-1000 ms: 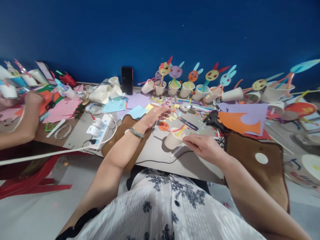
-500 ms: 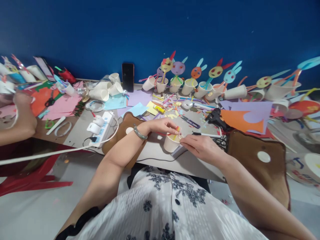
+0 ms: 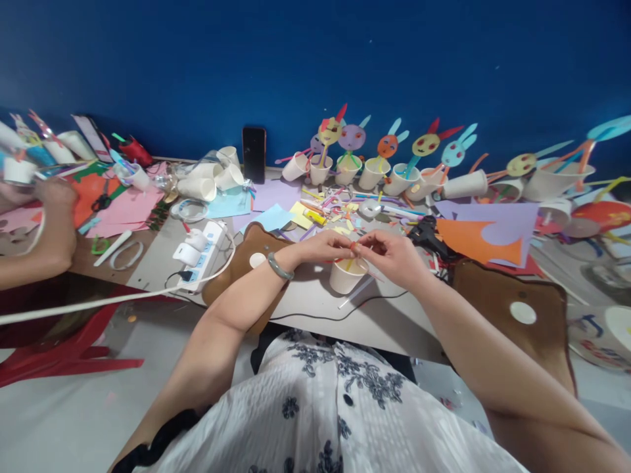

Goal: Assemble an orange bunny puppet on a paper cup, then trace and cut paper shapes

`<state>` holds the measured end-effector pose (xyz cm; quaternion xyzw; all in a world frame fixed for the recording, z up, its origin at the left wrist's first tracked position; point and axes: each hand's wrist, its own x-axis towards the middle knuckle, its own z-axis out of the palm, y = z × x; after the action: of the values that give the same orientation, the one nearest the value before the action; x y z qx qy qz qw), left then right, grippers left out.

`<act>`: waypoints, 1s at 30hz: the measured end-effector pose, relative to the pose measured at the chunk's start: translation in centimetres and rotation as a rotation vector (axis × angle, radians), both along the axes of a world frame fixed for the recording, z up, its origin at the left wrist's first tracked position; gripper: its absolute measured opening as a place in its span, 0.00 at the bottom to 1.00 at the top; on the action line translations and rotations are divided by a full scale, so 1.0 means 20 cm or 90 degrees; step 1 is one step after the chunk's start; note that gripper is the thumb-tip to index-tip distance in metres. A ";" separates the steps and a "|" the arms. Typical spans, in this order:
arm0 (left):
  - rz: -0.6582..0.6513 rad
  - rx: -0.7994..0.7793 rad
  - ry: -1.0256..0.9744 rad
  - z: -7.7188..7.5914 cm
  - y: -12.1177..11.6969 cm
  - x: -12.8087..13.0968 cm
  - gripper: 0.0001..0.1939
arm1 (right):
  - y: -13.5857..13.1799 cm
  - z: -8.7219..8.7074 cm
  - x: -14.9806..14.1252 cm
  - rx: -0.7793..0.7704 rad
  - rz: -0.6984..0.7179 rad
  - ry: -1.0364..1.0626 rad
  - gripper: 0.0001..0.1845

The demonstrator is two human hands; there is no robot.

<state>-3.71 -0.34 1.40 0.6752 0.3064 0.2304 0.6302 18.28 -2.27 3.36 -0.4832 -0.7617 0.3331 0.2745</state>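
Note:
A white paper cup stands upright on the grey table in front of me, with coloured paper strips sticking out of it. My left hand and my right hand meet just above the cup's rim. Both pinch a small red and orange paper piece between their fingertips. A green bangle sits on my left wrist. A white straw lies on the table beside the cup.
Finished cups with paper bunny faces line the blue wall. A black glue gun, orange and purple sheets, a power strip, a phone and loose cups crowd the table. Another person's arm works at the left.
My left hand came back from the scraps to the cup. My right hand rose from the cup's side, and both now pinch a paper piece above the rim.

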 end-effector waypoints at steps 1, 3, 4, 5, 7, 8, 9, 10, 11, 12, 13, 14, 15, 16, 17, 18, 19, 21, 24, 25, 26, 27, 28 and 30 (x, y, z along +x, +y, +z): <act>0.003 -0.005 0.002 0.00 0.00 0.00 0.22 | 0.01 -0.01 -0.01 -0.015 0.004 0.014 0.23; 0.002 -0.009 0.004 0.00 0.01 -0.01 0.22 | 0.04 -0.02 -0.02 -0.042 0.001 0.047 0.23; 0.001 -0.008 0.006 0.01 0.01 -0.02 0.22 | 0.05 -0.02 -0.03 -0.053 -0.004 0.063 0.24; 0.000 -0.007 0.010 0.01 0.01 -0.02 0.23 | 0.05 -0.03 -0.04 -0.063 -0.008 0.077 0.24; 0.001 -0.004 0.022 0.00 0.01 -0.03 0.24 | 0.06 -0.03 -0.05 -0.094 -0.009 0.098 0.25; 0.003 -0.005 0.032 0.00 0.02 -0.03 0.24 | 0.07 -0.03 -0.06 -0.117 -0.005 0.106 0.26; 0.003 -0.008 0.045 0.00 0.02 -0.03 0.25 | 0.07 -0.03 -0.06 -0.142 -0.001 0.114 0.26; -0.001 -0.013 0.059 -0.01 0.02 -0.04 0.25 | 0.08 -0.03 -0.07 -0.168 0.005 0.125 0.26; -0.007 -0.019 0.069 -0.01 0.02 -0.04 0.26 | 0.08 -0.03 -0.07 -0.195 0.014 0.138 0.27; -0.012 -0.025 0.073 -0.01 0.02 -0.04 0.26 | 0.09 -0.03 -0.07 -0.222 0.023 0.156 0.27; -0.019 -0.032 0.069 0.00 0.02 -0.04 0.27 | 0.10 -0.03 -0.06 -0.248 0.035 0.174 0.28; -0.024 -0.039 0.060 0.00 0.01 -0.04 0.27 | 0.12 -0.03 -0.05 -0.273 0.055 0.185 0.28; -0.027 -0.048 0.048 0.00 0.01 -0.04 0.27 | 0.13 -0.02 -0.04 -0.294 0.084 0.183 0.28; -0.026 -0.057 0.037 0.01 0.01 -0.04 0.27 | 0.16 -0.02 -0.03 -0.305 0.118 0.163 0.28; -0.023 -0.070 0.027 0.01 0.01 -0.04 0.26 | 0.19 -0.02 -0.02 -0.302 0.150 0.134 0.28; -0.020 -0.084 0.018 0.01 0.01 -0.04 0.24 | 0.23 -0.02 -0.01 -0.290 0.175 0.104 0.30; -0.017 -0.102 0.007 0.01 0.01 -0.04 0.23 | 0.27 -0.03 0.00 -0.269 0.187 0.076 0.32; -0.011 -0.146 -0.024 0.00 0.01 -0.04 0.20 | 0.37 -0.05 -0.03 -0.220 0.158 0.059 0.36; 0.005 -0.192 -0.055 -0.02 0.01 -0.03 0.15 | 0.50 -0.11 -0.14 -0.112 0.087 0.002 0.32; 0.017 -0.201 -0.058 -0.03 0.01 -0.03 0.13 | 0.54 -0.14 -0.19 -0.063 0.082 -0.052 0.28; 0.031 -0.208 -0.057 -0.04 0.02 -0.02 0.12 | 0.56 -0.16 -0.24 0.019 0.080 -0.162 0.25; 0.046 -0.218 -0.055 -0.04 0.02 -0.02 0.11 | 0.58 -0.19 -0.30 0.054 0.075 -0.211 0.21; 0.062 -0.230 -0.054 -0.05 0.02 -0.02 0.10 | 0.59 -0.21 -0.35 0.080 0.070 -0.249 0.18; 0.085 -0.254 -0.055 -0.04 0.02 -0.01 0.09 | 0.60 -0.24 -0.42 0.097 0.056 -0.283 0.15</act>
<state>-3.92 0.14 0.54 0.5049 0.3625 0.2353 0.7472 9.89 9.80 -1.48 -0.4890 -0.8467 0.1714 0.1212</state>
